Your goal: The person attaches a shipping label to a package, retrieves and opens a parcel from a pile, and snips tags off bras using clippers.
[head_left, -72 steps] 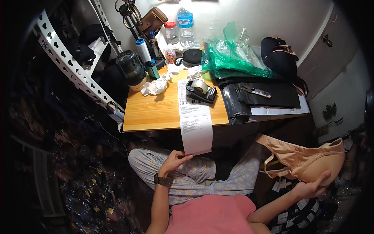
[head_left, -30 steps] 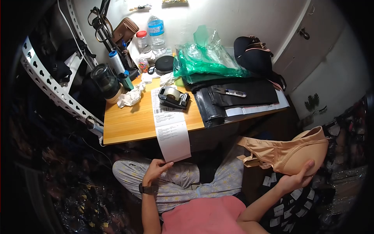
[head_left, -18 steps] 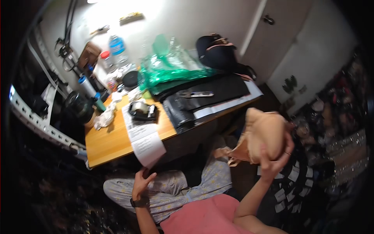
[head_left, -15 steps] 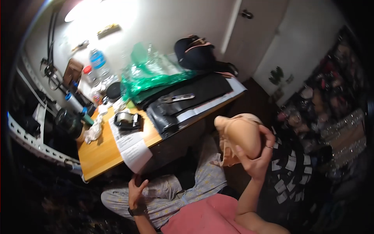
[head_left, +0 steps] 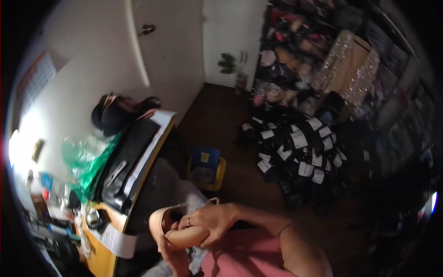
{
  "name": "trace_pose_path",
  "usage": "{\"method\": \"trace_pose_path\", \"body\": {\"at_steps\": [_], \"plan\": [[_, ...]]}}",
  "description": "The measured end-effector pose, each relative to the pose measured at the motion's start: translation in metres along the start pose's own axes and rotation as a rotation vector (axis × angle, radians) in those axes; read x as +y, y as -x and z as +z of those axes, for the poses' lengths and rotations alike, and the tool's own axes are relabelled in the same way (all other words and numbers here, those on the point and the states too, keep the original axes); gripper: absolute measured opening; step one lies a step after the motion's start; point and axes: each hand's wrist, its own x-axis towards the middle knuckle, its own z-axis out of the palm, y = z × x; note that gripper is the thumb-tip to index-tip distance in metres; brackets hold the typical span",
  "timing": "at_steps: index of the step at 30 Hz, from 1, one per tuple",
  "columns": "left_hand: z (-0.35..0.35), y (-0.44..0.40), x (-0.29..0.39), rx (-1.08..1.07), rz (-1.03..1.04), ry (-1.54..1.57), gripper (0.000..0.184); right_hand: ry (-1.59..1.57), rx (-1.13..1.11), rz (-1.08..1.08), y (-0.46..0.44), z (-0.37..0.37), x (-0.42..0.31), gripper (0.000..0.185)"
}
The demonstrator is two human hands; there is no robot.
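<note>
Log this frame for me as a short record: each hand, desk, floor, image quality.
Left hand: at the beige bra, grip partly hidden
Right hand: holding the same bra, ring on one finger
Desk: green plastic, tape dispenser, printed paper hanging over the edge
Floor: black pile with white labels, yellow container
Image quality: somewhat blurred, dark edges

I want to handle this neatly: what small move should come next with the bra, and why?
Perhaps tuck in the strap: it loops out beside the right hand, while that hand and the left hand hold the bra.
</note>
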Motion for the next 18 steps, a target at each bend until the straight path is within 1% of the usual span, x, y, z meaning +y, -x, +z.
{"method": "trace_pose_path", "body": {"at_steps": [1,2,3,4,5,6,7,8,9,10,11,12,13,14,15,17,18], "plan": [[0.0,-0.002,-0.002,-0.002,0.022,-0.025,0.057,-0.005,0.001,-0.003,0.009,-0.002,0.005,0.061],[0.0,-0.005,-0.004,0.045,0.005,-0.071,0.055,-0.013,-0.004,-0.01,0.016,-0.008,0.012,0.062],[-0.003,-0.008,-0.008,0.094,-0.01,-0.118,0.054,-0.039,0.033,0.107,0.026,-0.017,0.026,0.061],[-0.021,-0.017,-0.012,0.08,-0.013,-0.203,0.051,-0.071,0.072,0.226,0.042,-0.027,0.048,0.06],[0.033,-0.007,0.013,0.237,-0.149,-0.224,0.048,-0.088,0.314,0.211,0.063,-0.03,0.091,0.05],[0.054,-0.01,0.018,0.304,-0.187,-0.277,0.048,-0.298,0.522,0.284,0.083,-0.04,0.109,0.038],[0.068,-0.019,0.016,0.373,-0.22,-0.329,0.048,-0.138,0.749,0.36,0.107,-0.05,0.149,0.029],[0.064,-0.029,0.013,0.288,-0.221,-0.434,0.045,-0.151,0.99,0.419,0.132,-0.058,0.179,0.028],[0.084,-0.039,0.013,0.326,-0.296,-0.452,0.045,-0.106,1.188,0.48,0.159,-0.064,0.212,0.026],[0.086,-0.054,0.005,0.349,-0.311,-0.494,0.045,-0.038,1.328,0.528,0.189,-0.068,0.248,0.025],[0.085,-0.068,-0.001,0.371,-0.332,-0.535,0.044,0.029,1.408,0.687,0.211,-0.074,0.246,0.025],[0.083,-0.081,-0.008,0.367,-0.362,-0.556,0.044,0.04,1.524,0.711,0.237,-0.065,0.287,0.026],[0.08,-0.094,-0.016,0.333,-0.405,-0.573,0.043,0.11,1.562,0.755,0.262,-0.057,0.313,0.028],[0.077,-0.106,-0.028,0.303,-0.439,-0.583,0.041,0.044,1.548,0.864,0.273,-0.052,0.32,0.03],[0.072,-0.117,-0.042,0.212,-0.37,-0.529,0.035,-0.026,1.525,0.967,0.277,-0.048,0.326,0.031],[0.083,-0.132,-0.055,0.23,-0.411,-0.565,0.03,-0.158,1.434,1.07,0.265,-0.042,0.323,0.039],[0.062,-0.137,-0.062,0.218,-0.435,-0.495,0.029,-0.166,1.371,1.106,0.262,-0.024,0.362,0.051]]}}
